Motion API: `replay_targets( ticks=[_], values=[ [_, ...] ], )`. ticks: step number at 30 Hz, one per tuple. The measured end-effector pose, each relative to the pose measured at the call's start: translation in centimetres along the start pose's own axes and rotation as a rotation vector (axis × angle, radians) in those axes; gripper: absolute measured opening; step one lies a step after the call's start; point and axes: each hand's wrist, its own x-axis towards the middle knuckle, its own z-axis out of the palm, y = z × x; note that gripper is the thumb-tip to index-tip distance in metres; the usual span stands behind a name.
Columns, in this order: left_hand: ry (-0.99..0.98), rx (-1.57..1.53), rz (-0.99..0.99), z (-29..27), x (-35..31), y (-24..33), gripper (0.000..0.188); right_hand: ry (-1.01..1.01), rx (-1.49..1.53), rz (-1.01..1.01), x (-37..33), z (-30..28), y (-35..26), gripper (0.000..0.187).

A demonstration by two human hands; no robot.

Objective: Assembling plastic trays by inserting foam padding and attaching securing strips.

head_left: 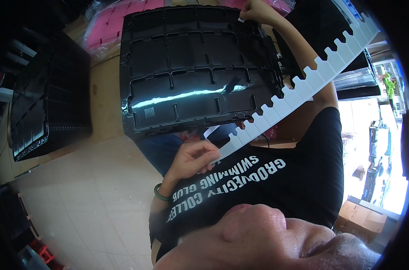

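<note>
A stack of glossy black plastic trays [191,54] with moulded compartments stands before me. My left hand [193,157], below the stack's near edge, pinches the lower end of a long white strip [299,87] with a row of notches along one side. This strip slants up to the right, passing in front of my right forearm. At the stack's far right corner, my right hand [257,11] has its fingers closed on a small white piece [241,19], held against the tray's edge. What the piece is, I cannot make out.
Another black tray stack [56,94] stands to the left on the brown work surface [103,85]. Pink trays [116,22] in clear plastic wrap lie at the back. More black trays [355,76] are at the right, and a cardboard box [359,218] sits lower right.
</note>
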Motion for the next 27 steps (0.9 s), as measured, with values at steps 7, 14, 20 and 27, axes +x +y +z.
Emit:
replay_targets(
  ticks=[7, 14, 20, 27],
  values=[
    [-0.026, 0.018, 0.004, 0.0, 0.5, 0.4, 0.012, -0.053, 0.34, -0.124, -0.5, -0.3, 2.9, 0.02],
    [-0.004, 0.032, 0.015, 0.1, 0.0, 0.1, 0.012, 0.055, 0.269, 0.065, -3.5, -1.8, 1.3, 0.016],
    [0.028, 0.004, 0.044, -0.4, -0.2, -0.7, 0.011, 0.163, 0.375, -0.087, -14.6, -3.3, 3.6, 0.021],
    [0.019, -0.031, -0.006, -0.6, 0.4, -0.1, 0.011, 0.02, -0.019, 0.613, -34.3, -2.6, 3.3, 0.025]
  ],
)
